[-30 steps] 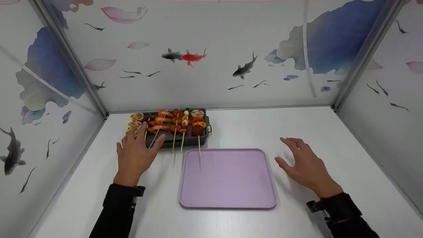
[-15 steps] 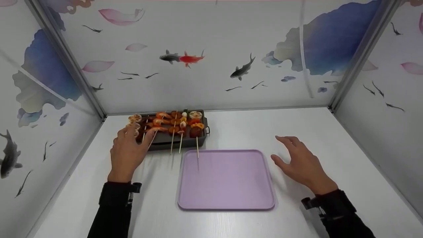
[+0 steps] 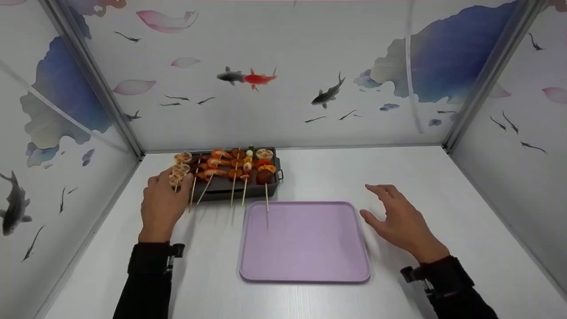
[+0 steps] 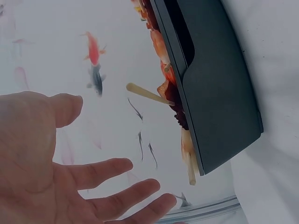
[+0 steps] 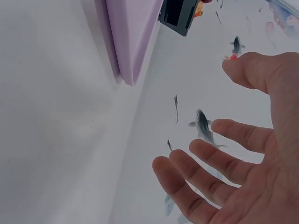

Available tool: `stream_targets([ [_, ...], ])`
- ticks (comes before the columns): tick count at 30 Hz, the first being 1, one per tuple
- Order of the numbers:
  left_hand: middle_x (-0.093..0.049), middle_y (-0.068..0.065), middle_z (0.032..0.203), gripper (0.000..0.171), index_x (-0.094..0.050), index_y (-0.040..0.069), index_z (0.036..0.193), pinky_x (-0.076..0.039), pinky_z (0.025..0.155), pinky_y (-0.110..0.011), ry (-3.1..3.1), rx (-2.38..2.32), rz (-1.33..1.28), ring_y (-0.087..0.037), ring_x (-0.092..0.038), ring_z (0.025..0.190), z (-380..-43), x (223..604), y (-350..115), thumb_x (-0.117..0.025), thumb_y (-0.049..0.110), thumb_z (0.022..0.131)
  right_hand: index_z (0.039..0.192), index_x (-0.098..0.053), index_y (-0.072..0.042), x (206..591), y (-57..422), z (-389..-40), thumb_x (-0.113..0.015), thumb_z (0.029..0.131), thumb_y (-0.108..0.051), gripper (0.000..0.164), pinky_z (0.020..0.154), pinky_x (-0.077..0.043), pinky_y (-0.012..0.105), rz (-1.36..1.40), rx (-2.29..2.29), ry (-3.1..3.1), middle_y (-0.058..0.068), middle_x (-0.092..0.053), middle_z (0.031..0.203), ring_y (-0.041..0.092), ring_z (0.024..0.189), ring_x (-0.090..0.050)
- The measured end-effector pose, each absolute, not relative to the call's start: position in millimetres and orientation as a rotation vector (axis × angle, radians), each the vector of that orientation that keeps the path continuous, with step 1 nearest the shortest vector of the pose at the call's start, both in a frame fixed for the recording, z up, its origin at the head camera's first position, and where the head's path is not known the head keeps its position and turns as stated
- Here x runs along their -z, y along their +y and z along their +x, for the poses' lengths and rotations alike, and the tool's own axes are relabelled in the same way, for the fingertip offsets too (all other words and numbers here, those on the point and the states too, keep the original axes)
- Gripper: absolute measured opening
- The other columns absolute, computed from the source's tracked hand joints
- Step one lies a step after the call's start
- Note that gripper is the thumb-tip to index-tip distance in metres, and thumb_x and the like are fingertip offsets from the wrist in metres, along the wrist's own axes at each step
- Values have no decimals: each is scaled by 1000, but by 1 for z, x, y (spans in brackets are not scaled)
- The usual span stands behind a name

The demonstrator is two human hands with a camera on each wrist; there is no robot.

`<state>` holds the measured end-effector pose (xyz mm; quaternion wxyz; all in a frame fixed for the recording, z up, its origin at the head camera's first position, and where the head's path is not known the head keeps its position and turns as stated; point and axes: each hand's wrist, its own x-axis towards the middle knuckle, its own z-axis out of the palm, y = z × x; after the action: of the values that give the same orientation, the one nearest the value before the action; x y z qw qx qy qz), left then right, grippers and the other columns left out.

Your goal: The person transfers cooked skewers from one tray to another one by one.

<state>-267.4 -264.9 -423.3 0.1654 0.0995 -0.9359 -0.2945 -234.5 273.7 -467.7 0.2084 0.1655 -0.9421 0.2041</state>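
A dark rectangular grill pan (image 3: pixel 257 191) stands at the back left, holding several food skewers whose sticks project over its front edge. My left hand (image 3: pixel 164 208) is at the pan's left front corner, thumb and fingers spread about the leftmost skewer (image 3: pixel 180 169) of pale round slices. In the left wrist view, gaps show between the fingers (image 4: pixel 112 170) and the pan's side (image 4: pixel 219 88), with nothing in the hand. Beside them lie a shrimp skewer (image 3: pixel 217 162) and a vegetable skewer (image 3: pixel 266 168). My right hand (image 3: pixel 407 226) hovers with spread fingers, right of the lilac tray (image 3: pixel 305 241).
One skewer's stick (image 3: pixel 267 204) reaches over the tray's back edge. White walls printed with fish and petals (image 3: pixel 283 110) enclose the white table (image 3: pixel 328 175) at the back and both sides.
My left hand has moved left and a little nearer, from over the pan's front to the leftmost skewer, its fingers bending a little. My right hand has drifted slightly left.
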Motion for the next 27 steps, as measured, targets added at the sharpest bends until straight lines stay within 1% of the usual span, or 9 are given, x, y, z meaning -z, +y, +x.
stream_targets([
  [2, -42, -31, 147, 79, -39, 9, 153, -40, 100, -66, -2656, 851, 285, -52, -45, 129, -268, 423, -267, -44, 66, 97, 144, -52, -21, 469, 274, -234, -73, 88, -44, 64, 64, -52, 33, 466, -580, -2621, 4, -56, 136, 19, 107, -65],
  [9, -44, -32, 144, 77, -40, 2, 150, -40, 102, -62, -2654, 887, 331, -49, -47, 127, -266, 424, -275, -47, 59, 99, 145, -51, -23, 474, 272, -234, -74, 88, -43, 64, 64, -50, 29, 487, -585, -2635, 3, -56, 135, 12, 90, -61],
  [11, -45, -32, 142, 77, -41, 0, 149, -41, 102, -62, -2651, 890, 343, -48, -48, 126, -266, 424, -276, -49, 58, 99, 145, -51, -22, 473, 271, -234, -74, 88, -43, 64, 65, -50, 30, 493, -589, -2640, 3, -56, 135, 12, 90, -60],
  [13, -47, -34, 140, 75, -43, -2, 147, -42, 100, -62, -2647, 885, 338, -49, -49, 124, -266, 424, -277, -50, 55, 100, 145, -51, -24, 472, 270, -233, -74, 88, -43, 64, 66, -50, 30, 486, -593, -2650, 2, -55, 136, 11, 92, -60],
  [19, -55, -35, 129, 63, -49, -8, 140, -45, 94, -60, -2655, 853, 328, -50, -53, 117, -268, 423, -282, -54, 41, 101, 145, -50, -26, 470, 267, -230, -74, 88, -42, 64, 64, -50, 29, 488, -595, -2663, 1, -55, 135, 12, 95, -62],
  [23, -60, -34, 127, 59, -51, -8, 138, -48, 91, -58, -2664, 867, 351, -49, -58, 114, -266, 423, -287, -55, 38, 101, 145, -51, -25, 473, 264, -229, -74, 88, -42, 64, 62, -49, 27, 503, -574, -2661, 2, -56, 134, 13, 97, -63],
  [27, -65, -32, 121, 59, -53, -8, 137, -50, 89, -56, -2691, 895, 398, -47, -62, 109, -264, 423, -291, -54, 38, 101, 144, -52, -23, 475, 260, -230, -75, 87, -41, 64, 60, -48, 26, 518, -566, -2654, 1, -56, 133, 12, 93, -62],
])
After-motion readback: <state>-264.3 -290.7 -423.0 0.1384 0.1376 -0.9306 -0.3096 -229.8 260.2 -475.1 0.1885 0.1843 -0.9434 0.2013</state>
